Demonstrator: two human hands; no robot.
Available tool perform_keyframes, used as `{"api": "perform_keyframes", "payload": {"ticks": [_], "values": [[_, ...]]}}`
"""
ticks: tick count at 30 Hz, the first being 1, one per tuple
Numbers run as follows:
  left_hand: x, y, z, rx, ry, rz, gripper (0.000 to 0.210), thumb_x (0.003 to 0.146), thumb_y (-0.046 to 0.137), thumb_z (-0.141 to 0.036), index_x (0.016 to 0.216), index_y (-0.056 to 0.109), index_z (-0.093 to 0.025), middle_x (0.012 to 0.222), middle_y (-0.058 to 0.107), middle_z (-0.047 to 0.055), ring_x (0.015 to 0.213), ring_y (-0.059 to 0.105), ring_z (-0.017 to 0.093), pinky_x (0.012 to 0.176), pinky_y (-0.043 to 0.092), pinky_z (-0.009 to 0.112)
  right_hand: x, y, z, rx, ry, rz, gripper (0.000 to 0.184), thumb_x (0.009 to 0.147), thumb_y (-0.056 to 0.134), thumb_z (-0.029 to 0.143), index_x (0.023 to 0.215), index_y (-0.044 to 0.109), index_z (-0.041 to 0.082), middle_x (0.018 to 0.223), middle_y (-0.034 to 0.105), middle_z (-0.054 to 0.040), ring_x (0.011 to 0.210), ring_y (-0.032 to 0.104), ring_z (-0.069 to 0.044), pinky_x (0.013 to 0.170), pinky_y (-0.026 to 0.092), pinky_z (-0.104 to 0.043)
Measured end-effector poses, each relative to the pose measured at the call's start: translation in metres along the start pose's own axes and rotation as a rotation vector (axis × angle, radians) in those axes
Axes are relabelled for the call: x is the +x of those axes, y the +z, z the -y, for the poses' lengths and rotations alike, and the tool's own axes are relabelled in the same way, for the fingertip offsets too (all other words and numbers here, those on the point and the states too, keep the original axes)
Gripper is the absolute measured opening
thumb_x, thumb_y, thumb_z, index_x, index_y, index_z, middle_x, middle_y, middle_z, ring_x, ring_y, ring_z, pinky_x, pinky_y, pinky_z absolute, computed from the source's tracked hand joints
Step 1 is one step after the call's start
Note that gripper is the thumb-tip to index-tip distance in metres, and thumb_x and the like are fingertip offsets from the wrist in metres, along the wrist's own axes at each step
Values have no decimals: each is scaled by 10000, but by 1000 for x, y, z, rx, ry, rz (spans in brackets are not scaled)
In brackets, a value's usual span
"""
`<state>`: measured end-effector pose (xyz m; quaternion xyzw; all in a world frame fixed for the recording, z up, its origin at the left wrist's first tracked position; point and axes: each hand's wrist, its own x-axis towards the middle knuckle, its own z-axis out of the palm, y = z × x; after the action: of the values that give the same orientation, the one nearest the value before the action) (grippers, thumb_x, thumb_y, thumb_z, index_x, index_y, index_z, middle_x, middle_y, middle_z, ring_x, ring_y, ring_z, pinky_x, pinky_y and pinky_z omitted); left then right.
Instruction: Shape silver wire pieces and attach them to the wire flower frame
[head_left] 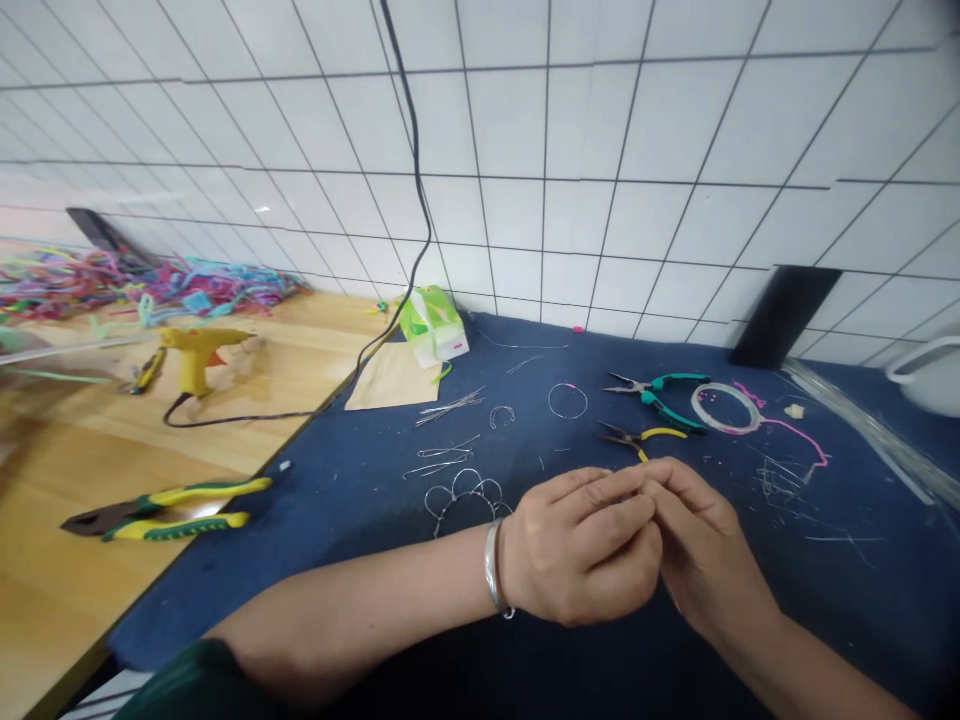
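My left hand (pixel 585 550), with a silver bangle at its wrist, is closed with the fingers curled. Its fingertips meet those of my right hand (pixel 705 545), which is closed in a pinch. Whatever lies between the fingers is hidden or too thin to make out. Just beyond them, yellow-handled pliers (pixel 626 437) rest on the dark blue cloth (pixel 322 560), their lower handle partly covered by my hands. Left of my left hand lies a wire piece with several scalloped loops (pixel 466 487), partly hidden behind the wrist. A wire ring (pixel 551 404) with a pink bit lies farther back.
Teal-handled pliers (pixel 667 390), a coil of clear line (pixel 705 418) and scattered wire scraps (pixel 776 480) lie to the right. Wire lengths (pixel 450 405) lie left of centre. Large pliers (pixel 127 516), a yellow glue gun (pixel 193 358) with its cord, and coloured pipe cleaners (pixel 202 285) are farther left.
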<state>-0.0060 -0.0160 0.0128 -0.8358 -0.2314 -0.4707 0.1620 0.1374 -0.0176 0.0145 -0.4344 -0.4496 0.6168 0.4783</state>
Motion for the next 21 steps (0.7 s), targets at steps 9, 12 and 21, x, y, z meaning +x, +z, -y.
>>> {"api": "perform_keyframes", "payload": {"ticks": [9, 12, 21], "values": [[-7, 9, -3, -42, -32, 26, 136, 757, 532, -69, 753, 631, -162, 829, 710, 65, 896, 658, 225, 741, 578, 330, -3, 5, -6, 238, 216, -12, 78, 742, 621, 262, 704, 616, 194, 721, 563, -7, 661, 496, -127, 616, 422, -239], [-11, 13, -1, -52, -22, 61, 129, 772, 514, -84, 766, 623, -151, 842, 704, 81, 887, 659, 231, 722, 580, 335, -4, 5, -12, 327, 301, -21, 77, 750, 618, 253, 699, 617, 195, 707, 542, 5, 649, 484, -113, 645, 434, -242], [-16, 17, 3, -51, -20, 152, 139, 799, 475, -107, 769, 608, -136, 839, 680, 77, 869, 639, 201, 738, 549, 315, 3, -1, -24, 416, 378, 21, 48, 742, 638, 231, 771, 637, 194, 702, 515, 15, 618, 461, -100, 573, 402, -227]]}}
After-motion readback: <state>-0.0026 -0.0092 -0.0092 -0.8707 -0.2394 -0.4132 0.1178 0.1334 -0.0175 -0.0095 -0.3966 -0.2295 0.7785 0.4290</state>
